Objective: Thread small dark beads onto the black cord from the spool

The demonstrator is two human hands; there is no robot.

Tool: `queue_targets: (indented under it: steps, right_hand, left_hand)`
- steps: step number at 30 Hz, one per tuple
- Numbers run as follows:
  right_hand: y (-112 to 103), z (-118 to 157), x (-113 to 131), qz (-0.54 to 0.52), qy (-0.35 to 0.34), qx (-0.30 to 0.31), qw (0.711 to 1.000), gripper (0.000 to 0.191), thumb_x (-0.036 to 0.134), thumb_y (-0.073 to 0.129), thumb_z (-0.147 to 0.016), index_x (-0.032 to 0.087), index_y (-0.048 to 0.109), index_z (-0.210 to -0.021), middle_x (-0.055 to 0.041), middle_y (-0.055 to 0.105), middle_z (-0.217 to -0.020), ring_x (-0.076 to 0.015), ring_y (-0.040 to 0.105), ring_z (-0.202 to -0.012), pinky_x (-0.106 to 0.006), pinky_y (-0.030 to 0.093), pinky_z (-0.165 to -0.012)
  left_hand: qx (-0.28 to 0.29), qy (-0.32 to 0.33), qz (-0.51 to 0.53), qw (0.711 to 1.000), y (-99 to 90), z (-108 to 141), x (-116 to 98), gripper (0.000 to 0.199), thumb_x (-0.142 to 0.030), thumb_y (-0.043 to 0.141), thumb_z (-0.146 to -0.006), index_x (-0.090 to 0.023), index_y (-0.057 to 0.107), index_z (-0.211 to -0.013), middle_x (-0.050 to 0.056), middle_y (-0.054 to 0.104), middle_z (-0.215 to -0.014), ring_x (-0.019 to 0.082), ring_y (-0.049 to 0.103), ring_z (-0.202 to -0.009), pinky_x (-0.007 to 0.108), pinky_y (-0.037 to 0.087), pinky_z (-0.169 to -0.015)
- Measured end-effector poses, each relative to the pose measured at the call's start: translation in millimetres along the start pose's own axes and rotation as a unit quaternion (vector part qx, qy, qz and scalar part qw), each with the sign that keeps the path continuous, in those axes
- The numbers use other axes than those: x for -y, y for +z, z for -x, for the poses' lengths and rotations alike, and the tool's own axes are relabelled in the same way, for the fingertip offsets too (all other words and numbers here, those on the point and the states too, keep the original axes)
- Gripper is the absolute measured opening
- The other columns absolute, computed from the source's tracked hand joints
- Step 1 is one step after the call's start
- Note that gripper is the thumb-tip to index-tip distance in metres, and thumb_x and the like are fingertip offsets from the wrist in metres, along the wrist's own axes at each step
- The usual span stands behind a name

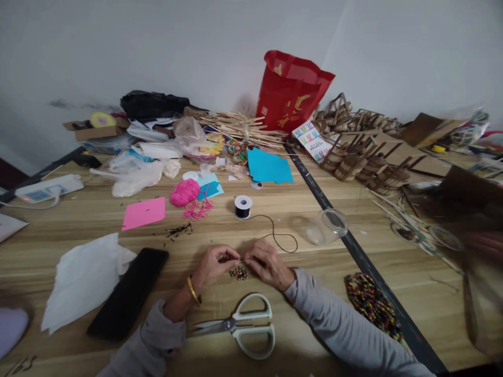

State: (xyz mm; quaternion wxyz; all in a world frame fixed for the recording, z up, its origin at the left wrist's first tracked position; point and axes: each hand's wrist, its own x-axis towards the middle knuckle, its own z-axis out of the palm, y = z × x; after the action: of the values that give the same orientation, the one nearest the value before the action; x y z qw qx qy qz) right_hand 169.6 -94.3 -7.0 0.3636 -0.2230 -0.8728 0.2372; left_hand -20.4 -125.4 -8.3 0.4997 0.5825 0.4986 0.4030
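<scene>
My left hand, with a gold bangle at the wrist, is closed in a pinch at the front centre. My right hand pinches the black cord close to the left fingertips. Something tiny is between the two hands, too small to make out. Just below the fingertips lies a small cluster of coloured beads. The black cord loops over the table from a white spool wound with black. Scissors with white handles lie slightly open nearer to me.
A black phone and white tissue lie left. Pink yarn and pink paper are beyond. A clear jar and a heap of strung beads are right. Small baskets and a red bag stand behind.
</scene>
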Motion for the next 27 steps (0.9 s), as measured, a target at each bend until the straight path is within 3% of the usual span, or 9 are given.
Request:
queue_targets:
  steps: [27]
  right_hand:
    - [0.7, 0.5, -0.5, 0.007, 0.005, 0.014, 1.000, 0.019, 0.028, 0.042, -0.091, 0.017, 0.054, -0.081, -0.0055, 0.057, -0.073, -0.0175, 0.051, -0.074, -0.032, 0.040, -0.074]
  left_hand:
    - [0.001, -0.004, 0.002, 1.000, 1.0, 0.4, -1.5, 0.010, -0.020, 0.067, -0.064, -0.011, 0.065, -0.069, 0.004, 0.066, -0.065, 0.014, 0.059, -0.061, 0.023, 0.047, -0.060]
